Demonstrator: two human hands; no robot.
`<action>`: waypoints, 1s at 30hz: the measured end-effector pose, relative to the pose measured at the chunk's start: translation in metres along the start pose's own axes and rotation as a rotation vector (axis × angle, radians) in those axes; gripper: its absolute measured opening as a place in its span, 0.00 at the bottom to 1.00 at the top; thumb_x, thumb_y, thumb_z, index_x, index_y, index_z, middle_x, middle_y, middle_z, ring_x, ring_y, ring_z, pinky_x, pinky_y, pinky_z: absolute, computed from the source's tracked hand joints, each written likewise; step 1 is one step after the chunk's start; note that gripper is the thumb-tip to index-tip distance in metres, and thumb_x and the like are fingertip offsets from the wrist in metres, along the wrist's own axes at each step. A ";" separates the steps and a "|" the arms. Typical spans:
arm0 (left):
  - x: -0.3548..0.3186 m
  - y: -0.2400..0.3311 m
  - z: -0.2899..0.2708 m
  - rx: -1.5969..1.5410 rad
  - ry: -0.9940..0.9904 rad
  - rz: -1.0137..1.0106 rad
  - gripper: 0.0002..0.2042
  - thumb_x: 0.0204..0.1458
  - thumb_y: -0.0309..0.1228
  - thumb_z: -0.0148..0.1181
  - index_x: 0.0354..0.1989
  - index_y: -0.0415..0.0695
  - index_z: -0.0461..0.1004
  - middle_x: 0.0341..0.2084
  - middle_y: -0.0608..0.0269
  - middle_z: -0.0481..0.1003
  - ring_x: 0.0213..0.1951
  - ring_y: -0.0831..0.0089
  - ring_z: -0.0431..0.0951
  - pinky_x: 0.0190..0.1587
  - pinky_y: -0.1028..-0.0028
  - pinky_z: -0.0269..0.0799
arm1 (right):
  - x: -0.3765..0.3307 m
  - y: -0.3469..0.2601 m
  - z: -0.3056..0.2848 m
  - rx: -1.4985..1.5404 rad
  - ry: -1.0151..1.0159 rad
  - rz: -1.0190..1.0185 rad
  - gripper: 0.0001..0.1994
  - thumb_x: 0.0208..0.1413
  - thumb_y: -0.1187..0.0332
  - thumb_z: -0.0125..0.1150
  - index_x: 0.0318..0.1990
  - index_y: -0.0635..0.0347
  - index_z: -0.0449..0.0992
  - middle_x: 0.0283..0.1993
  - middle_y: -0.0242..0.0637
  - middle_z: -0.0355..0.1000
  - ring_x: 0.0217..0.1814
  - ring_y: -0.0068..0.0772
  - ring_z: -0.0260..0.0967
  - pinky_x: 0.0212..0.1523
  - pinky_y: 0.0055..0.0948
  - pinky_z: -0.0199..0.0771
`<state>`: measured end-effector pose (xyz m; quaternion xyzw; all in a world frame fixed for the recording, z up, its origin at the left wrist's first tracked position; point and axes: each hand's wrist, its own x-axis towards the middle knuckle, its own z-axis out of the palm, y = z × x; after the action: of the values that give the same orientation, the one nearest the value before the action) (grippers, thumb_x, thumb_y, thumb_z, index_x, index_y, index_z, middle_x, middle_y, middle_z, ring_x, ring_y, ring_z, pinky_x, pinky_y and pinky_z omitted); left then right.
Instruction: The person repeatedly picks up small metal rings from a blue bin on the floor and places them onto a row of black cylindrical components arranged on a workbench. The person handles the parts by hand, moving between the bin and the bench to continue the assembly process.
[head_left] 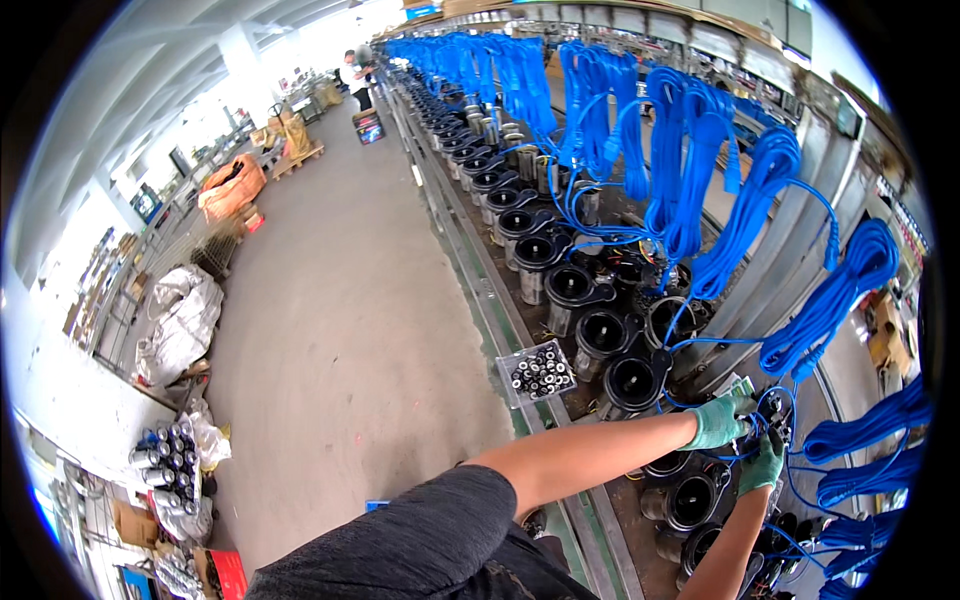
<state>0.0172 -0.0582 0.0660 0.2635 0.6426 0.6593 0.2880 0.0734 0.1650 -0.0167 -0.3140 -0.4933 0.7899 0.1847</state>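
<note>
My left hand (722, 421), in a green glove, reaches across the bench with its fingers closed; what they grip is too small to make out. Just below it, my right hand (762, 466), gloved alike, pinches around a thin blue cable (738, 457). Small dark parts (774, 410) sit between and beyond the fingertips, partly covered by the gloves. Close to my left hand stands a motor housing with a round black top (633, 383). Another such housing (692, 500) is near my right forearm.
Coiled blue cables (752, 210) hang from a rack along the bench. A clear tray of small ring-shaped parts (538, 373) rests at the bench's edge. Housings line the bench into the distance. White sacks (182, 320) lie left of the aisle (330, 300); another person (355, 78) stands far off.
</note>
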 end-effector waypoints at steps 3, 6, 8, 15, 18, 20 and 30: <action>-0.032 0.008 -0.031 -0.111 -0.025 0.068 0.21 0.62 0.24 0.57 0.64 0.43 0.67 0.48 0.63 0.77 0.46 0.75 0.76 0.48 0.74 0.75 | 0.017 -0.006 -0.009 0.036 -0.118 -0.050 0.17 0.62 0.74 0.55 0.58 0.49 0.72 0.41 0.34 0.77 0.37 0.32 0.75 0.37 0.38 0.80; -0.089 0.037 -0.073 -0.166 -0.042 -0.102 0.22 0.64 0.28 0.55 0.66 0.43 0.63 0.50 0.61 0.76 0.48 0.73 0.77 0.50 0.68 0.78 | 0.013 -0.019 -0.005 0.043 -0.124 -0.034 0.17 0.62 0.73 0.56 0.58 0.47 0.73 0.43 0.34 0.77 0.41 0.34 0.76 0.40 0.40 0.80; -0.128 0.022 -0.107 -0.226 0.015 -0.110 0.24 0.65 0.31 0.55 0.69 0.43 0.60 0.51 0.60 0.76 0.49 0.72 0.77 0.50 0.64 0.79 | 0.003 -0.015 0.011 0.022 -0.154 0.011 0.17 0.62 0.72 0.56 0.58 0.47 0.73 0.45 0.35 0.78 0.42 0.35 0.77 0.41 0.41 0.80; -0.203 -0.046 -0.168 -0.330 0.215 -0.126 0.27 0.65 0.37 0.56 0.71 0.44 0.60 0.58 0.59 0.72 0.51 0.68 0.77 0.53 0.67 0.78 | 0.046 -0.029 0.026 0.099 -0.649 -0.251 0.18 0.61 0.72 0.59 0.59 0.58 0.74 0.56 0.44 0.76 0.63 0.44 0.70 0.59 0.54 0.72; -0.227 -0.039 -0.159 -0.407 0.252 -0.240 0.28 0.65 0.39 0.57 0.70 0.44 0.60 0.57 0.58 0.73 0.49 0.68 0.78 0.51 0.68 0.79 | 0.008 -0.062 0.066 0.414 -0.711 -0.011 0.20 0.67 0.68 0.50 0.65 0.55 0.70 0.69 0.48 0.65 0.75 0.44 0.56 0.72 0.53 0.58; -0.224 -0.038 -0.153 -0.382 0.207 -0.230 0.29 0.64 0.42 0.58 0.70 0.43 0.60 0.54 0.58 0.74 0.47 0.69 0.78 0.50 0.68 0.79 | 0.006 -0.065 0.072 0.343 -0.793 -0.050 0.20 0.68 0.66 0.49 0.66 0.54 0.69 0.69 0.46 0.64 0.74 0.43 0.57 0.70 0.51 0.59; -0.138 0.025 -0.062 0.206 -0.022 0.026 0.34 0.59 0.32 0.61 0.72 0.38 0.55 0.66 0.48 0.64 0.65 0.62 0.68 0.66 0.65 0.65 | -0.142 -0.112 0.136 -0.401 -0.650 -0.465 0.13 0.67 0.63 0.56 0.54 0.57 0.75 0.44 0.35 0.75 0.40 0.27 0.75 0.41 0.28 0.77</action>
<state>0.0672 -0.2009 0.0916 0.3070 0.7003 0.5906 0.2579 0.0836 0.0389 0.1712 0.0405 -0.7266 0.6738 0.1283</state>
